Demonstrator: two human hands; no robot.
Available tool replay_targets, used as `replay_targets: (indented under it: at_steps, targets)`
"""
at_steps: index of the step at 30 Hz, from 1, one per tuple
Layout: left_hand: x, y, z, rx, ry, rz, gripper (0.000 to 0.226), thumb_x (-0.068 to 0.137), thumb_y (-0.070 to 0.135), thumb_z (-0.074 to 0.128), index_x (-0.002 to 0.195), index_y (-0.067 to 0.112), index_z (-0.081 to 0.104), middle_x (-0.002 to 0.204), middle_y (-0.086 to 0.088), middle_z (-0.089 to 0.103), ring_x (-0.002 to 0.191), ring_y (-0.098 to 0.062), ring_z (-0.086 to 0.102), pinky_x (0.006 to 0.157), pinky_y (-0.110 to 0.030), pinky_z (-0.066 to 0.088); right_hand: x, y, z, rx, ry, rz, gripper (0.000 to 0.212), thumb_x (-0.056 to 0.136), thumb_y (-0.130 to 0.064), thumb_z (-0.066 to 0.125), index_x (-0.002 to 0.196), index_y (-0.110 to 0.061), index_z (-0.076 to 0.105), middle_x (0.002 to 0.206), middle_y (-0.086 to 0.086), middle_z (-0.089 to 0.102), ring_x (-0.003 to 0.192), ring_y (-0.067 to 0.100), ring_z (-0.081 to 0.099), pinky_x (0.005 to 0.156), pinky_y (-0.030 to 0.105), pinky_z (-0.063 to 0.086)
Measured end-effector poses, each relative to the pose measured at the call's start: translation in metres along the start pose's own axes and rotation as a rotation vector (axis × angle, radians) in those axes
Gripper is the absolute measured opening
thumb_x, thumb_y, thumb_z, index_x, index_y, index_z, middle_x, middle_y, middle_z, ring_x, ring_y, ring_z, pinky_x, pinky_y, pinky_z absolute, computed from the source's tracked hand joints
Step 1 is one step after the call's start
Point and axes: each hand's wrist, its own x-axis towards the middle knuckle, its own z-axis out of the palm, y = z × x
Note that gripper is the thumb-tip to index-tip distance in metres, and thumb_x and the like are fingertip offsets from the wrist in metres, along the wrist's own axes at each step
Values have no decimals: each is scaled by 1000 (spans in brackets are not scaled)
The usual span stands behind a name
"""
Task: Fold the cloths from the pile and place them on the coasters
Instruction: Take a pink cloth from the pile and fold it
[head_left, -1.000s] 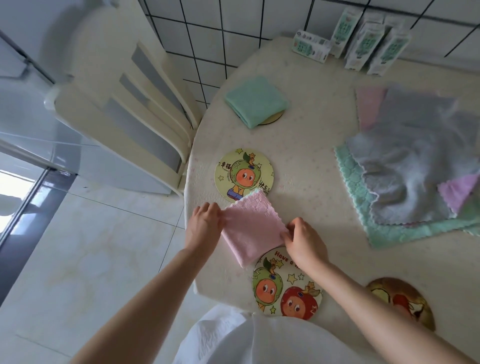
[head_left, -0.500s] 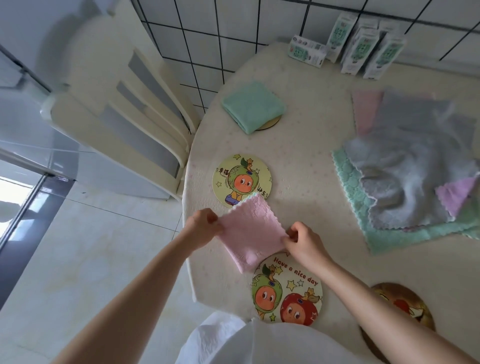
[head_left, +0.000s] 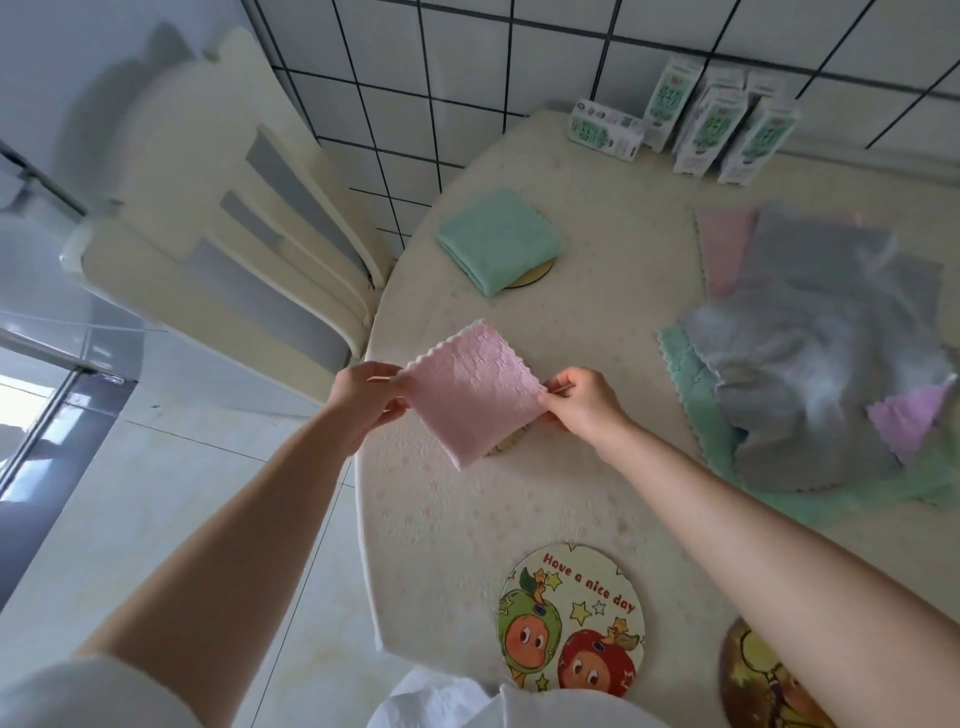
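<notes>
A folded pink cloth hangs just above a cartoon coaster, which it almost fully hides. My left hand pinches its left corner and my right hand pinches its right corner. Farther back, a folded green cloth lies on another coaster. The pile of unfolded cloths, grey over green, pink and lilac, lies at the right. Near me sit a "Have a nice day" coaster and a dark coaster, partly behind my right forearm.
The round table has a cream patterned cover. Several small green-and-white cartons stand at its far edge against the tiled wall. A cream chair stands close to the table's left side, over a pale tiled floor.
Both hands lifted the folded pink cloth off the table near the front coaster and carried it away from me, over the middle coaster. The view tilted with them.
</notes>
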Motion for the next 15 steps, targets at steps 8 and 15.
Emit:
replay_targets:
  at_steps: [8, 15]
  targets:
    - [19, -4, 7, 156, 149, -7, 23, 74, 8, 78, 93, 9, 67, 81, -11, 68, 68, -18, 67, 68, -25, 59, 14, 6, 8, -168, 17, 49, 11, 78, -25, 70, 83, -17, 63, 89, 9, 72, 88, 25, 67, 82, 32, 53]
    - [16, -7, -4, 548, 253, 196, 23, 81, 9, 63, 104, 10, 67, 97, -6, 69, 90, -25, 66, 79, -30, 52, -4, 10, -5, -279, 83, 7, 18, 83, -20, 62, 99, -11, 63, 103, 8, 67, 98, 27, 60, 77, 26, 44]
